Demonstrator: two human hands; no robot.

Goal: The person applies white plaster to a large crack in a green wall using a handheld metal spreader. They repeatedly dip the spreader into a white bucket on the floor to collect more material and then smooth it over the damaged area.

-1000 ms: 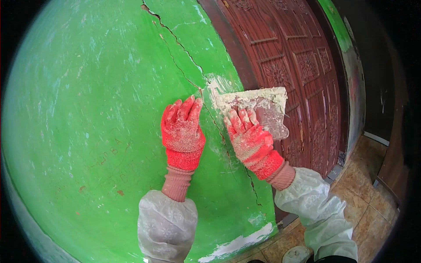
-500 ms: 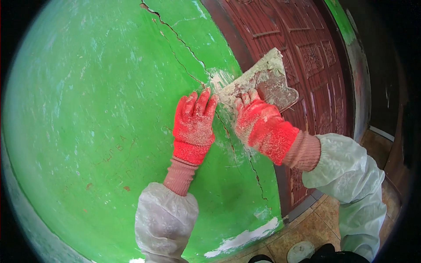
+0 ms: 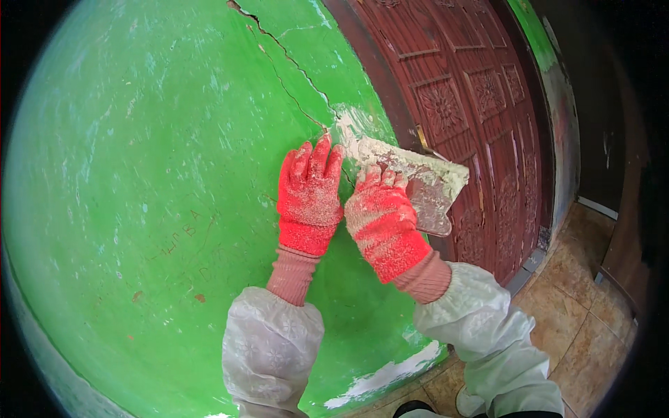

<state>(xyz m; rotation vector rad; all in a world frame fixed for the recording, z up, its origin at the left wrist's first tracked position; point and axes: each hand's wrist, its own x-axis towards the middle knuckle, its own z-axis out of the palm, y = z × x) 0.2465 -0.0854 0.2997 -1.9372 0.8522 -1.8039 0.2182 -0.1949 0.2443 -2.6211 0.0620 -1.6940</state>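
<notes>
A long jagged crack (image 3: 279, 47) runs down the green wall (image 3: 174, 139). My left hand (image 3: 310, 195), in a red, dust-covered glove, lies flat against the wall with its fingers stretched upward beside the crack. In my right hand (image 3: 387, 223), gloved alike, is a flat putty spreader (image 3: 431, 202). Pale wet putty (image 3: 418, 159) is heaped along its upper edge. The spreader's left end meets the wall at the crack, and its right end reaches over the door frame's side. A whitish putty patch (image 3: 355, 124) covers the crack just above the fingertips.
A dark red carved door (image 3: 481, 104) stands to the right of the wall. Brown floor tiles (image 3: 557, 306) lie at the lower right, where a shoe (image 3: 468, 403) partly shows. A white patch (image 3: 383, 376) marks the bottom of the wall.
My right hand has moved slightly left and down. The spreader has turned clockwise, so its putty-laden edge now slopes gently down to the right. My left hand stays nearly in place.
</notes>
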